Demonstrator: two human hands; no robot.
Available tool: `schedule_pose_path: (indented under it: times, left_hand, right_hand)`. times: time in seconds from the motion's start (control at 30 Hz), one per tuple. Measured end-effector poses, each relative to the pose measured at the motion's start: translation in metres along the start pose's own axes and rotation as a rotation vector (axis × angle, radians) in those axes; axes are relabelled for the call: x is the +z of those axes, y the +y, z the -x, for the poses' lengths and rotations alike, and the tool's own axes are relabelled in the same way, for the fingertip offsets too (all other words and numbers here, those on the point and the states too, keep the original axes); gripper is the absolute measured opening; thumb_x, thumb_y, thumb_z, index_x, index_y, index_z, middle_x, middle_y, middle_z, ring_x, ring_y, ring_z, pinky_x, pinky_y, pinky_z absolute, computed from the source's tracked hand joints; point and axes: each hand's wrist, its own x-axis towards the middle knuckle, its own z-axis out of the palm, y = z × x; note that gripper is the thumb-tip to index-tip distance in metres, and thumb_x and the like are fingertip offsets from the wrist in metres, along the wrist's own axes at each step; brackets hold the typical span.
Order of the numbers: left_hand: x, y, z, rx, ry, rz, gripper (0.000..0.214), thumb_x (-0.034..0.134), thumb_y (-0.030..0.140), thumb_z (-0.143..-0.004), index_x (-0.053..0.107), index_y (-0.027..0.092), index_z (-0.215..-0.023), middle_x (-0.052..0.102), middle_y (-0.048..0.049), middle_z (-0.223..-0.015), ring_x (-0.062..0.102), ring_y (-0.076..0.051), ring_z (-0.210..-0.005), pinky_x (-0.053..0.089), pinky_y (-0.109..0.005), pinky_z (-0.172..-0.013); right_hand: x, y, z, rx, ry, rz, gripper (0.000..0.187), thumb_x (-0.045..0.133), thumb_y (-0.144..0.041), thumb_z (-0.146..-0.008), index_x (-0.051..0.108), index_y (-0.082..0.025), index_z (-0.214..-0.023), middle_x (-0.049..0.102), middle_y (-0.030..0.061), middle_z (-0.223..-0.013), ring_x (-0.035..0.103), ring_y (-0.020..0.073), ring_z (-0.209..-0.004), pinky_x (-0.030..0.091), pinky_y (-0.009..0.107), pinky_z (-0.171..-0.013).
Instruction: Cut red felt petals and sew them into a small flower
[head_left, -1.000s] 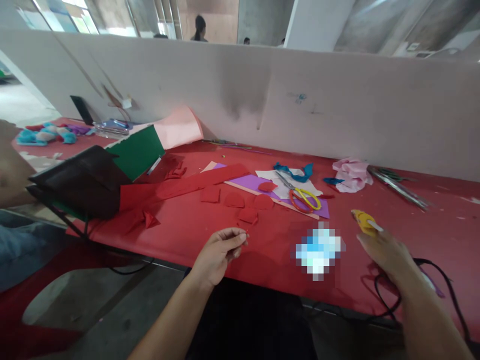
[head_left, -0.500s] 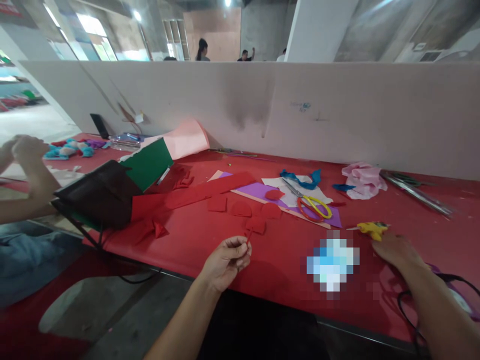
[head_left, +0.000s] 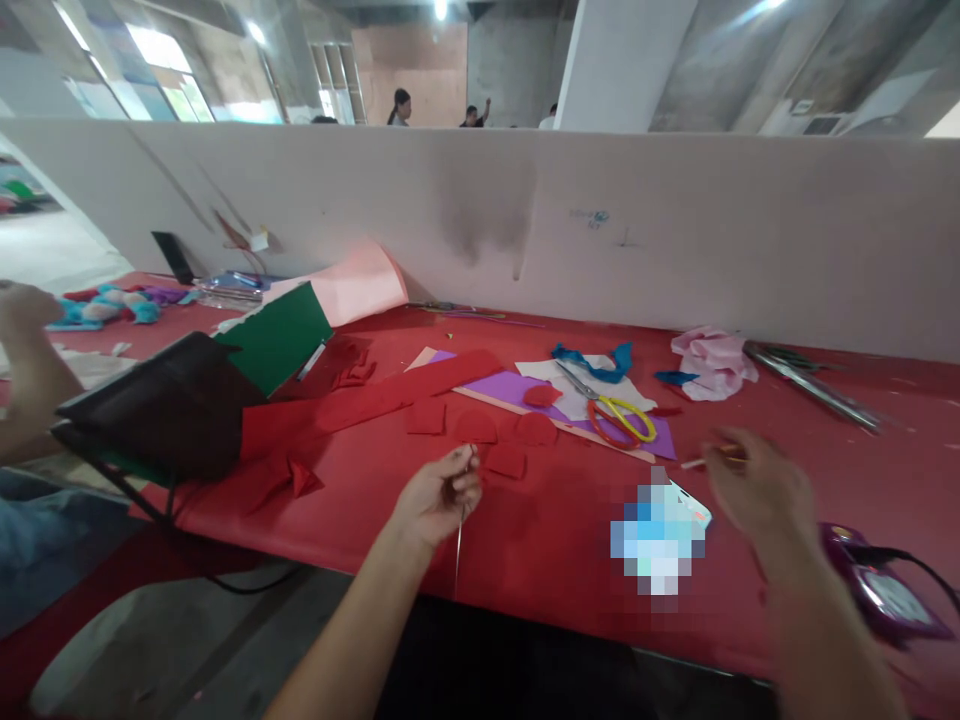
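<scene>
My left hand (head_left: pixel 441 492) is closed in a pinch around a thin wire-like stem (head_left: pixel 459 552), which hangs down past the palm. Just beyond those fingertips lie small cut red cloth pieces (head_left: pixel 506 461), some square and some rounded. My right hand (head_left: pixel 757 485), smeared by motion, is closed over a small yellow tool (head_left: pixel 731 453) whose thin pale tip points left. Its exact kind is mostly hidden by the fingers. Scissors (head_left: pixel 621 418) with red and yellow handles lie between the hands, farther back on purple and white sheets.
A dark bag-like object (head_left: pixel 154 410) and a green board (head_left: pixel 281 335) stand left. Crumpled pink cloth (head_left: pixel 712 362) and a silvery roll (head_left: pixel 817 385) lie back right. A purple device (head_left: pixel 881 585) with a black cable sits right. Another person's arm (head_left: pixel 30 370) is far left.
My right hand has lifted and moved up with the yellow tool. The stem in my left hand, which pointed up before, now hangs downward. The view has shifted slightly right.
</scene>
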Motion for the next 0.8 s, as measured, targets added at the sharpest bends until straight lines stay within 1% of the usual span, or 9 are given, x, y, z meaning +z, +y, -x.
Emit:
schedule_pose_path:
  times: [0.07,0.1,0.17,0.23,0.3,0.37,0.57,0.67,0.8]
  left_hand:
    - [0.010,0.015,-0.019,-0.011,-0.012,0.036,0.009,0.054,0.006,-0.082,0.059,0.009,-0.075,0.054,-0.0005,-0.063,0.034,-0.002,-0.042,0.029,-0.014,-0.040]
    - [0.015,0.021,-0.029,-0.028,-0.037,0.031,0.011,0.053,0.006,-0.083,0.057,0.009,-0.074,0.054,-0.0004,-0.063,0.034,-0.002,-0.042,0.029,-0.014,-0.039]
    - [0.020,0.031,-0.051,-0.081,-0.093,-0.001,0.012,0.051,0.006,-0.084,0.056,0.009,-0.074,0.053,-0.0005,-0.064,0.035,-0.002,-0.042,0.029,-0.013,-0.039]
    - [0.019,0.037,-0.069,-0.128,-0.120,-0.036,0.012,0.050,0.006,-0.085,0.056,0.009,-0.076,0.052,-0.0008,-0.064,0.037,-0.002,-0.043,0.028,-0.012,-0.037]
    - [0.014,0.038,-0.082,-0.152,-0.121,-0.059,0.012,0.048,0.005,-0.085,0.056,0.009,-0.077,0.052,-0.0014,-0.065,0.037,-0.002,-0.043,0.027,-0.011,-0.036]
    - [0.007,0.038,-0.088,-0.167,-0.112,-0.073,0.013,0.048,0.004,-0.084,0.057,0.009,-0.076,0.052,-0.0022,-0.065,0.037,-0.002,-0.042,0.025,-0.011,-0.034]
    - [0.005,0.035,-0.082,-0.175,-0.170,-0.120,0.009,0.053,0.003,-0.080,0.058,0.008,-0.074,0.053,-0.0026,-0.067,0.037,-0.002,-0.044,0.025,-0.010,-0.036]
    - [0.007,0.031,-0.080,-0.197,-0.152,-0.176,0.007,0.057,0.004,-0.077,0.056,0.009,-0.072,0.052,-0.0012,-0.066,0.036,-0.001,-0.044,0.022,-0.010,-0.036]
    - [0.006,0.023,-0.081,-0.218,-0.104,-0.245,0.009,0.063,0.005,-0.073,0.055,0.010,-0.072,0.052,-0.0009,-0.066,0.037,-0.001,-0.043,0.020,-0.011,-0.037]
  right_hand:
    - [0.015,-0.051,0.020,-0.113,-0.142,-0.270,0.025,0.050,-0.030,-0.082,0.066,-0.020,-0.099,0.071,0.0107,-0.094,0.066,0.0223,-0.080,0.048,0.035,-0.070]
    - [0.027,-0.075,0.027,-0.154,-0.223,-0.297,0.023,0.051,-0.029,-0.082,0.066,-0.021,-0.097,0.071,0.0085,-0.097,0.066,0.0207,-0.080,0.049,0.033,-0.072]
    - [0.054,-0.113,0.035,-0.175,-0.366,-0.214,0.022,0.048,-0.019,-0.083,0.067,-0.019,-0.094,0.070,0.0074,-0.099,0.065,0.0188,-0.088,0.047,0.029,-0.080]
    - [0.079,-0.136,0.034,-0.130,-0.417,-0.067,0.022,0.049,-0.014,-0.083,0.067,-0.016,-0.095,0.069,0.0099,-0.099,0.063,0.0204,-0.094,0.045,0.029,-0.085]
    - [0.097,-0.143,0.028,-0.075,-0.408,0.014,0.022,0.050,-0.016,-0.084,0.065,-0.009,-0.098,0.067,0.0174,-0.099,0.062,0.0255,-0.096,0.044,0.033,-0.084]
    - [0.106,-0.142,0.023,-0.037,-0.396,0.059,0.023,0.054,-0.019,-0.083,0.063,-0.006,-0.100,0.065,0.0207,-0.099,0.061,0.0281,-0.096,0.044,0.035,-0.082]
    - [0.101,-0.143,0.019,-0.014,-0.408,0.103,0.009,0.056,-0.021,-0.083,0.062,-0.017,-0.089,0.065,0.0102,-0.094,0.061,0.0226,-0.088,0.043,0.029,-0.072]
    - [0.095,-0.150,0.018,-0.076,-0.396,0.089,0.006,0.057,-0.024,-0.083,0.062,-0.021,-0.084,0.065,0.0078,-0.092,0.060,0.0234,-0.088,0.041,0.029,-0.066]
    - [0.098,-0.148,0.019,-0.124,-0.452,0.056,0.006,0.063,-0.022,-0.077,0.062,-0.023,-0.083,0.065,0.0067,-0.090,0.060,0.0232,-0.084,0.040,0.030,-0.063]
